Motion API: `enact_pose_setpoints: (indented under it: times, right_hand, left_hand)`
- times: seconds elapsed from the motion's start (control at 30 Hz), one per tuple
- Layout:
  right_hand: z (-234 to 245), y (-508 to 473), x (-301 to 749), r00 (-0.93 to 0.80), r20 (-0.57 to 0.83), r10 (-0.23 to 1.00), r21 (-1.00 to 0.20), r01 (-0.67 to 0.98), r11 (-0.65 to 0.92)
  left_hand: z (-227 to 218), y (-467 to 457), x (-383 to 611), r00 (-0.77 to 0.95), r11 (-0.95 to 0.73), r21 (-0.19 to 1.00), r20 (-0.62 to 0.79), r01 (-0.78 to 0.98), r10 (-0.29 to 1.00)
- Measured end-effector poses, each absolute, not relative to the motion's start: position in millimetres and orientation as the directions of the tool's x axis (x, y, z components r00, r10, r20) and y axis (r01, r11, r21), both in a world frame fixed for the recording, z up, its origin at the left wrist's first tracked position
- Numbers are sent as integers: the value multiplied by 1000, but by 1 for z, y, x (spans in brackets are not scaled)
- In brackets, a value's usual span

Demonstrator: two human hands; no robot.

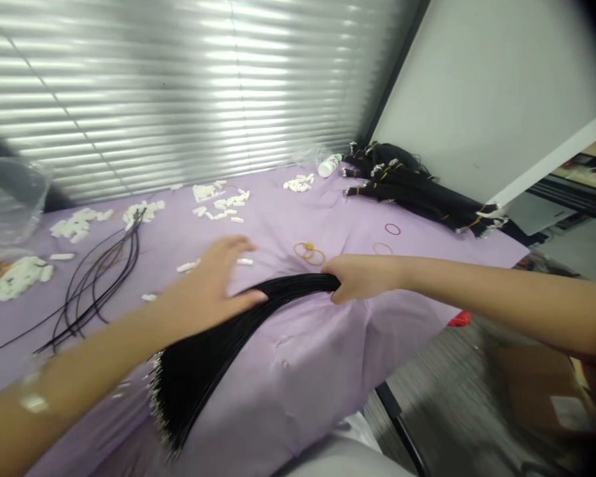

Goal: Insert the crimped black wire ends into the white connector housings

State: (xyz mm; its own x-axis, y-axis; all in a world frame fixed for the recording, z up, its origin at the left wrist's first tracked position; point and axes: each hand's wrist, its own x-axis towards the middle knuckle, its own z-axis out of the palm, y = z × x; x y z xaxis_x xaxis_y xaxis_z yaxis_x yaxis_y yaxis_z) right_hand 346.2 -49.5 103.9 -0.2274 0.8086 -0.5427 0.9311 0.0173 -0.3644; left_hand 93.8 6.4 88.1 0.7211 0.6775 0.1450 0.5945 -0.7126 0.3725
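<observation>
A thick bundle of black wires (213, 358) lies curved across the front of the purple-covered table, its left end fanned out with small metal tips. My right hand (360, 277) is closed around the narrow right end of the bundle. Over the bundle's left-middle part, my left hand (213, 285) has its thumb and fingers apart, slightly blurred; whether it touches the wires is unclear. Yellow rubber bands (308, 253) lie just behind the bundle, close to my right hand. A few white plastic pieces (187, 266) are scattered near my left fingers.
Tied black wire bundles (412, 189) are stacked at the back right beside a white bottle (329, 165). Loose black wires (99, 278) and piles of white pieces (17, 278) lie at left. Window blinds (179, 86) border the purple cloth (318, 358). A cardboard box (541, 387) stands on the floor.
</observation>
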Motion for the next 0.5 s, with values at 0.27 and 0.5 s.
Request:
enact_pose_setpoints:
  times: [0.27,0.5]
  right_hand:
    - [97,-65,361,-258,-441,859,-499,867,4]
    - [70,-91,372,-23,289,957,-854,445,269]
  left_hand:
    - [37,3,193,867,-789,402,-27,465,497]
    - [40,5,185,840,-688,565,-16,455,542]
